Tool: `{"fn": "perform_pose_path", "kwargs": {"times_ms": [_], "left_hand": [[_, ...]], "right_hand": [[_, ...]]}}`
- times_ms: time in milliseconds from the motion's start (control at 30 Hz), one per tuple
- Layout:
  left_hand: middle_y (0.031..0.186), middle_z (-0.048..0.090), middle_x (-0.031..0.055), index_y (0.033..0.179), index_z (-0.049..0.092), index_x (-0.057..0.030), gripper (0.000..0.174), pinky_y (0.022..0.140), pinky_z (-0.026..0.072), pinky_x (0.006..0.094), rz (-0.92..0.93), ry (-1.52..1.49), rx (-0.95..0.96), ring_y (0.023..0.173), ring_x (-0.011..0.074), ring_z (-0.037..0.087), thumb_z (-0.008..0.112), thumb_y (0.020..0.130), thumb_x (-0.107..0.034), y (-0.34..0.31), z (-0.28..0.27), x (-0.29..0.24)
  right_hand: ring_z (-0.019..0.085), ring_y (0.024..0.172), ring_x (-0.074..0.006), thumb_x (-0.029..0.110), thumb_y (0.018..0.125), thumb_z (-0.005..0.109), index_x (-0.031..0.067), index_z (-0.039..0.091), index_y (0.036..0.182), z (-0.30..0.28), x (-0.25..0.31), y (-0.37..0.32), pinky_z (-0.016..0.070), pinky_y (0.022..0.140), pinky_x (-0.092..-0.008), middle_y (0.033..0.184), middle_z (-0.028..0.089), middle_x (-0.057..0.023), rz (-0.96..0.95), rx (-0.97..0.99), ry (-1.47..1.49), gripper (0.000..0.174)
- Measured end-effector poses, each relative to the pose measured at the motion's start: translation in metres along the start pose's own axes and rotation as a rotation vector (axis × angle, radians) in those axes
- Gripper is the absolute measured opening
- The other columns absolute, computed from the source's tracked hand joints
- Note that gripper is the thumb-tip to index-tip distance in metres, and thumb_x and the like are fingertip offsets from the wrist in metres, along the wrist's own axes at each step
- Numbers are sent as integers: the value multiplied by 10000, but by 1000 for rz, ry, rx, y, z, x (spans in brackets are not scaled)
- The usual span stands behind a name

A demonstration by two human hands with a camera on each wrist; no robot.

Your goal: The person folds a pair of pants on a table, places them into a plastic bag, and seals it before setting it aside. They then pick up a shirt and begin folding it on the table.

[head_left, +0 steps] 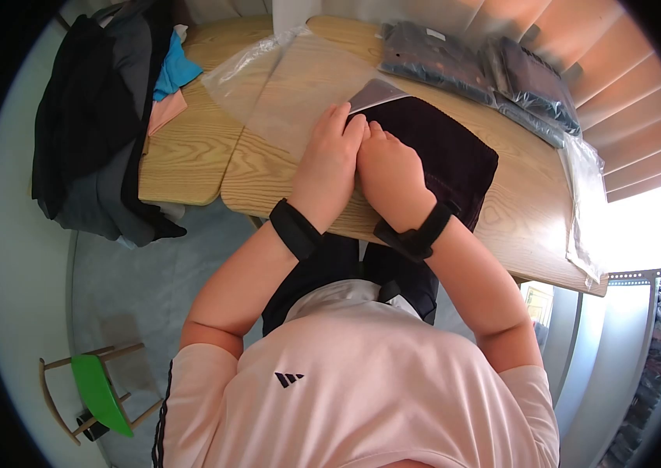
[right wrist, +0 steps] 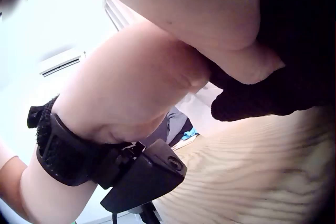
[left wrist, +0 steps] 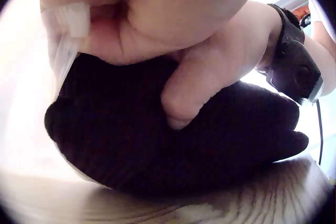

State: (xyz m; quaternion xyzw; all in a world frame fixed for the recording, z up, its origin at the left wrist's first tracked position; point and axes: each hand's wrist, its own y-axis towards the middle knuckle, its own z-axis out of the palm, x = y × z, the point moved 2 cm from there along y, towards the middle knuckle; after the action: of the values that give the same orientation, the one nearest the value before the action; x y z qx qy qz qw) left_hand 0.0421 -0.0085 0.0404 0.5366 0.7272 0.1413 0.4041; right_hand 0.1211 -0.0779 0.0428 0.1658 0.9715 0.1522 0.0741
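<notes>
A folded dark garment (head_left: 451, 148), almost black, lies near the front edge of the wooden table with a clear plastic bag (head_left: 288, 101) spread to its left. Both hands meet over the garment's left side. My left hand (head_left: 326, 160) pinches the bag's edge, and in the left wrist view a strip of plastic (left wrist: 65, 58) runs down from its fingers past the cloth. My right hand (head_left: 394, 168) grips the garment, its thumb (left wrist: 186, 100) against the folded side. The right fingers are largely hidden in the wrist views.
Packed garments in clear bags (head_left: 440, 58) lie along the table's back right. Loose plastic bags (head_left: 584, 203) hang over its right edge. Dark clothes (head_left: 97, 117) are heaped at the left, beside blue cloth (head_left: 177, 66). A green chair (head_left: 102, 394) stands on the floor.
</notes>
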Motion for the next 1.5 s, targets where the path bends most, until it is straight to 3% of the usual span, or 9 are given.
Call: {"fn": "perform_pose_path", "kwargs": {"times_ms": [133, 267, 367, 433, 667, 967, 1033, 1100, 1500], "left_hand": [[1196, 478, 241, 1084, 490, 25, 275, 946, 396, 421, 48, -35, -79, 1119, 405, 458, 504, 810, 4, 4, 3, 8], [1151, 496, 241, 1061, 497, 24, 274, 914, 409, 422, 110, -5, -96, 1087, 406, 471, 525, 789, 7, 4, -5, 9], [1049, 519, 220, 988, 508, 14, 245, 830, 432, 435, 32, 57, -94, 1002, 385, 499, 564, 750, -4, -4, -12, 14], [925, 522, 180, 877, 489, -2, 192, 737, 437, 452, -232, 236, -54, 911, 356, 513, 588, 714, -14, -10, -24, 19], [748, 497, 169, 778, 452, 5, 150, 592, 419, 419, -151, 62, -67, 689, 357, 511, 576, 698, 35, -5, -16, 22], [759, 501, 162, 776, 465, 6, 135, 618, 421, 429, -24, 43, -48, 712, 357, 513, 564, 695, 47, 3, -13, 18], [769, 499, 161, 784, 468, 7, 138, 631, 422, 430, -4, 35, -5, 726, 356, 514, 562, 694, 51, -3, -11, 15], [779, 498, 159, 792, 470, 7, 142, 643, 424, 432, 15, 28, 37, 741, 355, 515, 560, 693, 54, -10, -9, 11], [817, 467, 160, 841, 447, 2, 172, 666, 415, 412, -220, -42, -82, 772, 353, 494, 538, 714, 75, -9, -7, 23]], "right_hand": [[636, 835, -277, 98, 737, 607, -52, 523, 939, 6, 8, 3, 552, 567, -286, 879, 582, -161, -1, -1, -88, 265], [634, 844, -279, 96, 738, 609, -77, 520, 1003, 5, 9, 3, 555, 585, -284, 895, 576, -168, -11, 101, -74, 329], [632, 844, -276, 90, 732, 622, -96, 489, 1097, 9, 6, 5, 555, 587, -287, 907, 573, -167, -39, 70, -123, 431], [629, 844, -275, 82, 726, 633, -79, 452, 1174, 8, 2, 8, 551, 580, -285, 902, 570, -166, 17, 74, -57, 509], [649, 759, -239, 45, 744, 590, -13, 393, 1254, -1, 0, 19, 552, 579, -297, 866, 577, -123, 45, 110, -54, 550], [637, 802, -265, 103, 777, 585, -46, 475, 1193, 13, 6, 15, 553, 557, -296, 868, 578, -160, -53, -35, -232, 456], [626, 847, -275, 99, 766, 595, -63, 512, 1133, 7, 1, 22, 559, 593, -294, 899, 571, -173, -9, 146, -102, 410], [626, 858, -261, 79, 727, 627, -43, 507, 1074, 10, 0, 21, 557, 616, -296, 917, 574, -165, 38, 140, -37, 386], [605, 905, -263, 122, 685, 707, -17, 544, 942, 0, -6, 12, 540, 709, -332, 933, 573, -126, 181, 8, 271, 334]]}}
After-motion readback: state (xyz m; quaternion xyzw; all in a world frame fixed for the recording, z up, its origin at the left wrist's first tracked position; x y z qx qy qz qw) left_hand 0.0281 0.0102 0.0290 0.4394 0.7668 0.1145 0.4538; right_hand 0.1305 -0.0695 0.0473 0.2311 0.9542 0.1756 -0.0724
